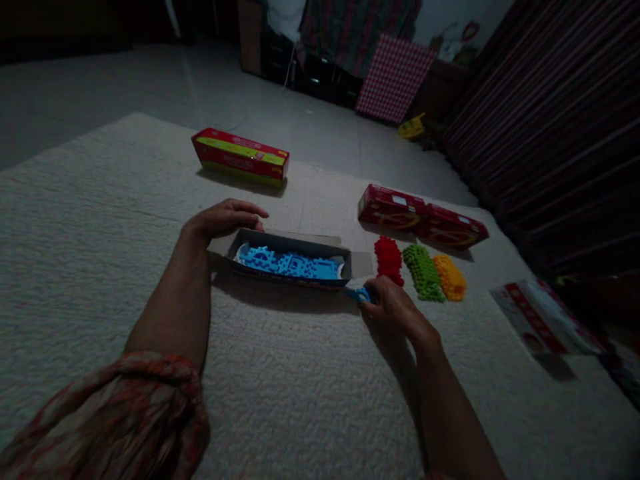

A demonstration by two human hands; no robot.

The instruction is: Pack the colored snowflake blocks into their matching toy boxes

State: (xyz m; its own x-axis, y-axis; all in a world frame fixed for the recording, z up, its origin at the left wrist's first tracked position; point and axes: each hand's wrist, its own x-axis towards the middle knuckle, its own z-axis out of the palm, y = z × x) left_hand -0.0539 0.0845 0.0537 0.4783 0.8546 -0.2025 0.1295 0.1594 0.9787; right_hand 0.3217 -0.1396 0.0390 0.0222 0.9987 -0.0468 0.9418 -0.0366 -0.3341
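1 bright-blue notched plastic piece [359, 294] pinched between fingertips of right hand [395, 308], beside near right corner of open dark oblong cardboard box [315, 249] holding similar toothed blue pieces [293, 265]. Left hand [225, 217] at far left corner, fingers loosely extended; grip: cannot tell.

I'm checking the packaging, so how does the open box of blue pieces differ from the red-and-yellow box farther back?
The open box has its flaps out, while the red-and-yellow box shows a closed top. The open box is dark outside; the red-and-yellow box is brightly coloured. Both are long and narrow, resting on the pale mat.
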